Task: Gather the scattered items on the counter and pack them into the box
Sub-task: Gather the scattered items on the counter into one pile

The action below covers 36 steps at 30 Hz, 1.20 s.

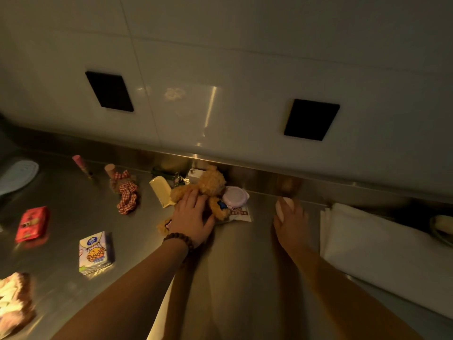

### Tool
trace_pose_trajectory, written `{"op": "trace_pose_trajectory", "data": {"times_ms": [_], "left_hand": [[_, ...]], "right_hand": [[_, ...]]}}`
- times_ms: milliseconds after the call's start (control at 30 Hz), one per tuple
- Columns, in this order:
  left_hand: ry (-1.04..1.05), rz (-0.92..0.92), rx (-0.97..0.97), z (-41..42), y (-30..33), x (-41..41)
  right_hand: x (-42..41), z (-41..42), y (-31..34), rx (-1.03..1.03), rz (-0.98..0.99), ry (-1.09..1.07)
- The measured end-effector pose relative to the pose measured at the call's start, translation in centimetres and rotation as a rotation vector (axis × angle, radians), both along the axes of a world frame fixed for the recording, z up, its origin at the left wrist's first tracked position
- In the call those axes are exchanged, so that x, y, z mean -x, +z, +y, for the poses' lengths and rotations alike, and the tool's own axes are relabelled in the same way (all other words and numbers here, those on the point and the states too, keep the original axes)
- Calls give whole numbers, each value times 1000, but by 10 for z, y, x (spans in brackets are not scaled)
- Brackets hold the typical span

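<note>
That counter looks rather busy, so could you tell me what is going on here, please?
A person is gathering small items scattered on a steel counter. The left hand lies on a plush bear near the back edge, not yet lifting it. The right hand holds a small pale object. A comb, a checked scrunchie, a tissue pack and a red packet are left lying loose.

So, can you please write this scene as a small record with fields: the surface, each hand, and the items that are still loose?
surface: steel counter
left hand: laid on the plush bear, wearing a bead bracelet
right hand: holding a pale oval item
loose items: yellow comb, checked scrunchie, tissue pack, red packet, round pink case
right side: white folded material
</note>
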<state>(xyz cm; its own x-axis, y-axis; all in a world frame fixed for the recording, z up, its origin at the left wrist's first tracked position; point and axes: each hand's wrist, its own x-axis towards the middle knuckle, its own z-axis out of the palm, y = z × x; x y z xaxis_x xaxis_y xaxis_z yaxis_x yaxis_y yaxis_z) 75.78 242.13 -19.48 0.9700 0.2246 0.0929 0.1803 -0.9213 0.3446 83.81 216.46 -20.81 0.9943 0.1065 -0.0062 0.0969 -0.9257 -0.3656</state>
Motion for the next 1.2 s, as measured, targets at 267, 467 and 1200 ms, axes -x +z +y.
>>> {"op": "trace_pose_trajectory", "data": {"times_ms": [267, 467, 1200], "left_hand": [[-50, -45, -42, 7, 0, 25], [9, -69, -34, 19, 0, 53], [37, 83, 30, 25, -7, 69]], "right_hand": [[76, 66, 20, -289, -131, 388], [110, 100, 9, -189, -71, 590], [97, 126, 11, 62, 27, 662]]}}
